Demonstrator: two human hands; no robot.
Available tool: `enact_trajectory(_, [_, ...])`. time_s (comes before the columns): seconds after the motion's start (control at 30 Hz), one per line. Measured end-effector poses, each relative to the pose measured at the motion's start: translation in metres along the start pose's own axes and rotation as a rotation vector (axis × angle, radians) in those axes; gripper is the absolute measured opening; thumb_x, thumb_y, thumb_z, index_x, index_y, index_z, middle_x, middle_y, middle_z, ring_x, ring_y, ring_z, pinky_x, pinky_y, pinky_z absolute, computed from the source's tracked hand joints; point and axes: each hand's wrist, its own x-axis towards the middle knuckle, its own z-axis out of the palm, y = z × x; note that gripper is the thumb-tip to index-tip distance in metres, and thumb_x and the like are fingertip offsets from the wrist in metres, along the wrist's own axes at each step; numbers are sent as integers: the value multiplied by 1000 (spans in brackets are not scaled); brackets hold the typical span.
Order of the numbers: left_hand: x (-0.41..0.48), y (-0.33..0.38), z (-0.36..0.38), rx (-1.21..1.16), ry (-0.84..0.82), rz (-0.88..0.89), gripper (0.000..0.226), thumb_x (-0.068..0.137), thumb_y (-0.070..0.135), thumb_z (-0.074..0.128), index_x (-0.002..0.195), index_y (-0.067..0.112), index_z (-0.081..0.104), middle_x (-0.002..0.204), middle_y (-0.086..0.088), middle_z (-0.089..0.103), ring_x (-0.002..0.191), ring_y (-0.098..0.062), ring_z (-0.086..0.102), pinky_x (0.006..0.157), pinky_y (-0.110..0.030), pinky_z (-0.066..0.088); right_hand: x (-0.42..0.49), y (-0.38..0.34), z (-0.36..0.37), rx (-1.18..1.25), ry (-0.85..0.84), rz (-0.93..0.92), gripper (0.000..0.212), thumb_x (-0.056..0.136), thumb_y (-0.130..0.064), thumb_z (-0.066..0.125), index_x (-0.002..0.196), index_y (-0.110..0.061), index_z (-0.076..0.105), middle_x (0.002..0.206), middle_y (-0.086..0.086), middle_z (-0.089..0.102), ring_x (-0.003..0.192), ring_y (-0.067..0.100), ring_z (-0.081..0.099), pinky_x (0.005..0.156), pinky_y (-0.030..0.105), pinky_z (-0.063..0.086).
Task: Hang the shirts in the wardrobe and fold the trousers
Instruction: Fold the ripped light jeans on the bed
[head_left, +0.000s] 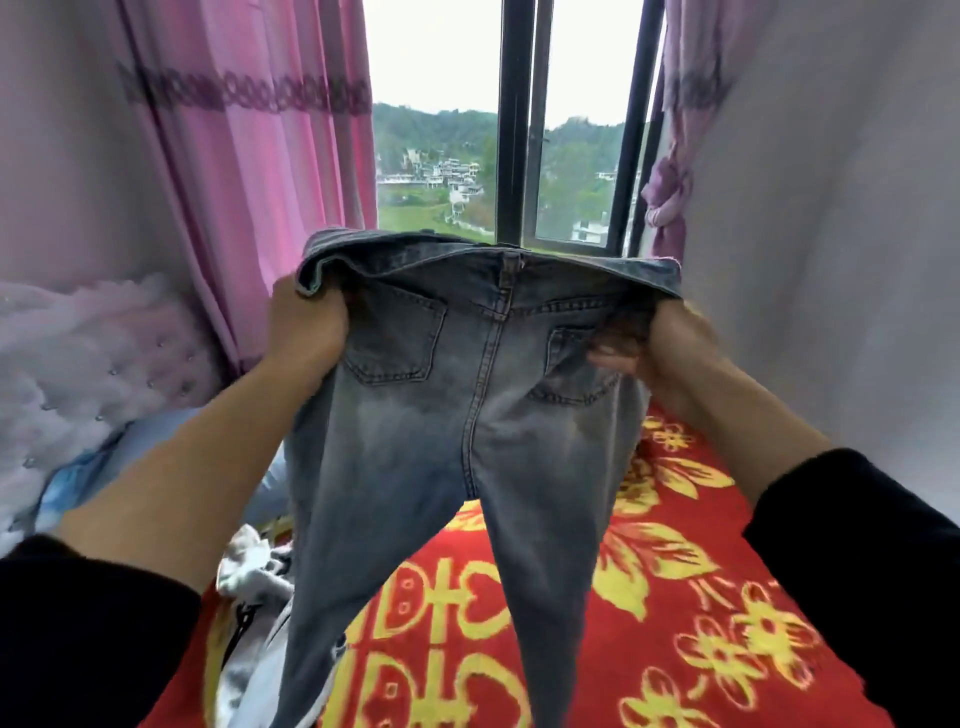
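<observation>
A pair of faded blue jeans hangs in the air in front of me, back pockets facing me, both legs dangling down over the bed. My left hand grips the waistband at its left end. My right hand grips the waistband at its right end, with fingers curled into the denim by the right back pocket. A crumpled white and grey garment lies on the bed at the lower left, partly hidden behind the left trouser leg.
The bed has a red cover with yellow flowers and characters. A white tufted headboard and a pale blue pillow are on the left. Pink curtains flank a window straight ahead. A pale wall stands on the right.
</observation>
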Motion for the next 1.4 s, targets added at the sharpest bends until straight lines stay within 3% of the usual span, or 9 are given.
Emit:
enact_trajectory(0.2, [59, -14, 76, -22, -94, -152, 55, 69, 41, 39, 111, 16, 65, 104, -7, 70, 96, -33, 65, 85, -51, 54, 84, 3, -22, -186, 49, -23, 29, 100, -32, 32, 110, -18, 55, 77, 3, 59, 59, 18, 52, 55, 26, 44])
enact_trajectory(0.33, [100, -17, 130, -20, -210, -260, 49, 86, 37, 39, 121, 7, 58, 77, -5, 58, 66, -25, 52, 54, -28, 44, 153, 7, -30, -268, 61, -41, 32, 101, -38, 31, 118, -24, 54, 81, 1, 58, 61, 15, 49, 51, 25, 40])
enact_trajectory(0.43, [130, -17, 166, -35, -189, -270, 32, 93, 34, 39, 108, 12, 57, 74, 0, 50, 76, -25, 51, 71, -42, 52, 199, 3, -32, -350, 114, -53, 42, 95, -42, 31, 135, -36, 42, 105, 5, 64, 74, 20, 59, 50, 28, 49])
enact_trajectory(0.6, [176, -24, 206, -66, -137, -175, 33, 97, 28, 39, 123, 17, 55, 106, -3, 57, 95, -21, 53, 94, -38, 47, 269, 3, -47, -429, 167, -180, 57, 72, -56, 34, 128, -52, 45, 120, -1, 65, 102, 29, 65, 95, 54, 49])
enact_trajectory(0.87, [174, -43, 215, -161, -117, 80, 24, 97, 10, 39, 109, 26, 53, 108, 0, 56, 99, -11, 49, 74, -14, 39, 236, 5, -33, -344, 90, -319, 44, 86, -44, 40, 123, -26, 57, 120, 3, 66, 108, 16, 63, 98, 39, 51])
enact_trajectory(1.07, [116, -118, 194, -196, -129, 114, 30, 92, -5, 40, 107, 15, 54, 95, 8, 59, 95, 1, 54, 78, -7, 40, 200, 51, -59, -515, 95, -244, 39, 83, -55, 34, 111, -43, 60, 118, -3, 65, 108, 16, 60, 98, 46, 49])
enact_trajectory(1.13, [90, -155, 181, -147, -209, 107, 38, 85, -6, 39, 103, 19, 61, 91, 18, 64, 86, 14, 55, 84, -12, 43, 181, 76, -74, -529, 54, -275, 28, 89, -44, 39, 100, -37, 63, 102, -8, 69, 94, 11, 63, 88, 36, 52])
enact_trajectory(1.27, [16, -206, 150, 185, -390, 44, 35, 81, 15, 40, 94, 2, 69, 87, -13, 67, 88, -14, 54, 76, -30, 40, 151, 128, -118, -792, -8, -240, 31, 85, -44, 40, 92, -25, 65, 97, 0, 66, 93, 19, 61, 83, 36, 47])
enact_trajectory(1.4, [-59, -259, 116, 659, -763, 45, 67, 70, 43, 22, 102, 7, 69, 105, -13, 71, 96, -33, 65, 76, -41, 50, 104, 165, -169, -1195, -198, -46, 26, 86, -33, 39, 66, -20, 48, 84, 5, 48, 84, 25, 50, 71, 32, 33])
